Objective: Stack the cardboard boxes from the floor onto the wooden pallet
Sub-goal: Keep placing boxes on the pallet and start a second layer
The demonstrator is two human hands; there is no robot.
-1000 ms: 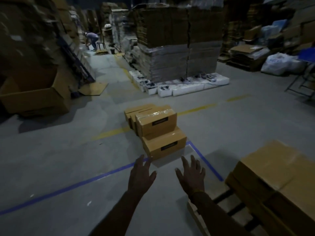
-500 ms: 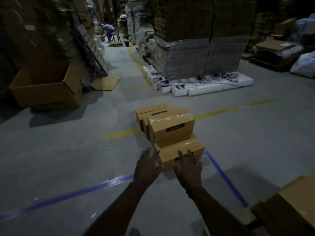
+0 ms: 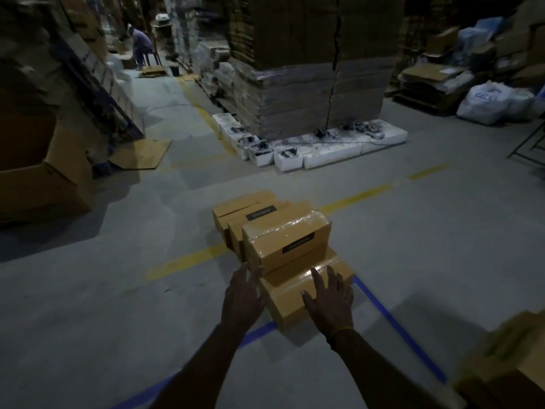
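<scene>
Dim warehouse light; glare on wrapped boxes (image 3: 287, 231); blurred, bowed edges.

Brown cardboard boxes sitting in a tight cluster on the grey floor, straddling the yellow line. Nearest box (image 3: 298, 293) lying flat and low, its near corner overlapping the blue tape. Taller box (image 3: 287, 240) standing directly behind it, glossy wrap, black label facing the camera. Two more boxes (image 3: 244, 209) lining up behind, touching. Stacked boxes (image 3: 507, 358) showing at lower right; pallet itself not visible.
</scene>
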